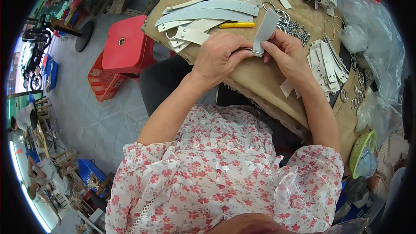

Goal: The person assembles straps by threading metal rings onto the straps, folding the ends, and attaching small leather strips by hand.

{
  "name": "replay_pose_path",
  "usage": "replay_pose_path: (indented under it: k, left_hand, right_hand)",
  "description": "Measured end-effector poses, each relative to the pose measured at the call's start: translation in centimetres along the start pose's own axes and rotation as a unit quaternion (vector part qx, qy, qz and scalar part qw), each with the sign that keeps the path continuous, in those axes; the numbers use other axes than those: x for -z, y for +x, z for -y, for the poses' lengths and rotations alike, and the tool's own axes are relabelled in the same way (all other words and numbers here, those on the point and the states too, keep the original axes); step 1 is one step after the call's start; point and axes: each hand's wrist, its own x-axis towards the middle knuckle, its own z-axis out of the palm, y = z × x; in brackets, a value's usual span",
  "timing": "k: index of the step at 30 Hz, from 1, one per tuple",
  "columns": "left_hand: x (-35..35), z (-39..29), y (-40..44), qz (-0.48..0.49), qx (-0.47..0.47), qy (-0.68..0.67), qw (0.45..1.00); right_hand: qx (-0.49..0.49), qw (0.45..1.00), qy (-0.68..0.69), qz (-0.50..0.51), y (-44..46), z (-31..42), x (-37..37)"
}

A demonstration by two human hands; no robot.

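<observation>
Between both hands, over the cloth-covered table, a pale strap [266, 27] stands up at a slant. My left hand [221, 56] pinches a small metal piece [256, 53] at the strap's lower end; its exact shape is partly hidden by the fingers. The thumb and fingers of my right hand [284, 52] are closed on the strap near that end. Just beyond the hands lie a yellow tool [237, 24], metal rings [282, 16] and a heap of small rivets [297, 31]. Long pale straps [208, 11] are piled to the left of these.
More straps [328, 65] and loose rings [356, 91] lie at the right, beside clear plastic bags [372, 39] and a green basket [363, 154]. A red stool [125, 43] and a red crate [104, 80] stand left of the table [277, 84]. People sit at far left.
</observation>
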Motion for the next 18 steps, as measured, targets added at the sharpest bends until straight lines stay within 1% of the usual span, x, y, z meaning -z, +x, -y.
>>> replay_pose_path:
  k: [4, 6, 10, 12, 13, 15, 16, 18]
  left_hand:
    - [0.1, -0.1, 0.0, 0.008, 0.003, 0.003, 1.000]
    - [0.1, -0.1, 0.0, -0.001, 0.007, -0.012, 1.000]
    - [0.3, -0.5, 0.5, 0.011, 0.026, -0.012, 1.000]
    - [0.5, -0.9, 1.0, 0.062, 0.124, -0.117, 0.983]
    - [0.5, -1.0, 1.2, 0.062, 0.123, -0.116, 0.984]
    - [0.6, -1.1, 1.5, 0.088, 0.189, -0.225, 0.952]
    - [0.7, -1.2, 1.6, 0.087, 0.190, -0.224, 0.952]
    - [1.0, -1.4, 1.9, 0.097, 0.223, -0.232, 0.942]
  right_hand:
    - [-0.005, 1.000, 0.000, -0.007, -0.1, 0.0, -0.1]
    - [-0.002, 0.997, -0.079, 0.006, -0.1, 0.0, 0.2]
    - [0.016, 0.998, -0.046, -0.027, -0.2, -0.1, -0.1]
    - [0.016, 0.999, -0.046, -0.021, -0.2, -0.1, 0.0]
    - [0.017, 0.999, -0.046, -0.021, -0.2, -0.1, 0.1]
    - [0.019, 0.998, -0.053, -0.022, -0.2, -0.4, 0.1]
    - [0.019, 0.998, -0.052, -0.021, -0.2, -0.3, 0.2]
    - [-0.016, 0.998, -0.066, 0.008, -0.3, 0.0, 0.4]
